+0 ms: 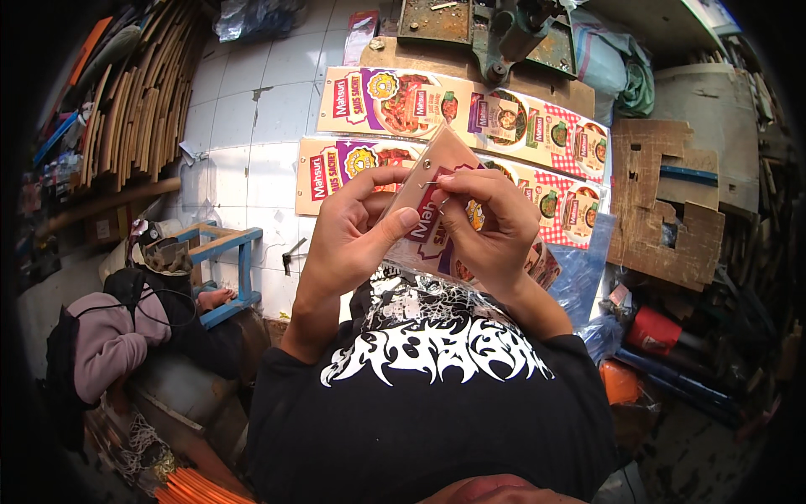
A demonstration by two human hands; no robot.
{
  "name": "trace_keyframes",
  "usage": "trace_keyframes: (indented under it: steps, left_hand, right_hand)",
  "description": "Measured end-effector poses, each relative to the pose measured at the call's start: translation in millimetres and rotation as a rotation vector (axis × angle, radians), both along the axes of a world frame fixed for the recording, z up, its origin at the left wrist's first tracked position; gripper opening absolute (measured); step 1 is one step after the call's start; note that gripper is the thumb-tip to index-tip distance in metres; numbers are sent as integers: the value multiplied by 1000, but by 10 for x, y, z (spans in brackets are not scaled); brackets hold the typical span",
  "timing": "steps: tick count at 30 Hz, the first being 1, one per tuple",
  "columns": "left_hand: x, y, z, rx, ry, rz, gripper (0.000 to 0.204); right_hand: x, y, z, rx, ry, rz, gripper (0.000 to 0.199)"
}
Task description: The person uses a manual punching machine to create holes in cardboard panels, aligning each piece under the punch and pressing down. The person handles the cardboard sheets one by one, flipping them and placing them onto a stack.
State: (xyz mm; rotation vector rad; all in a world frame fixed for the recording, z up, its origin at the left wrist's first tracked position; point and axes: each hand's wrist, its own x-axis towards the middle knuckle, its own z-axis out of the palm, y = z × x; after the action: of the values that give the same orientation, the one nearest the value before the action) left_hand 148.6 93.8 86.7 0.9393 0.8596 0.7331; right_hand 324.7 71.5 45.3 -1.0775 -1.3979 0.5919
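Note:
In front of my chest, my left hand (357, 223) grips the edge of a glossy printed sheet (453, 151), tan with red and purple and pictures of food. The sheet is held tilted, and a small metal eyelet (426, 164) shows near its corner. My right hand (499, 223) is closed in a pinch on a thin bent metal wire (428, 183) close to the eyelet. Whether the wire passes through the hole, I cannot tell. Beyond my hands, two long printed strips (457, 92) of the same design lie side by side, partly hidden by my hands.
A heavy metal machine (499, 50) stands on a board at the far side. Wooden slats (138, 101) are stacked at left, above a blue stool (231, 252) and another person's bare foot (217, 299). Cut brown boards (663, 202) and clear plastic (583, 286) lie at right.

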Motion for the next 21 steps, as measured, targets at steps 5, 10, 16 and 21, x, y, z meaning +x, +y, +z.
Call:
trace_keyframes:
  steps: [5,10,16,21]
  left_hand:
    - [-120,-196,-72,82,-136,-32,51]
    - [-156,-432,-179,135,-20,60,48]
    - [-80,-518,-152,122,-70,154,42]
    - [-81,-510,-124,215,64,102,42]
  right_hand:
    - [-23,-54,36,-20,-25,-58,22]
    - [-82,-91,151,70,-199,-5,24]
    - [-100,-130,190,141,-295,86,23]
    - [-94,-164,150,194,-344,88,24]
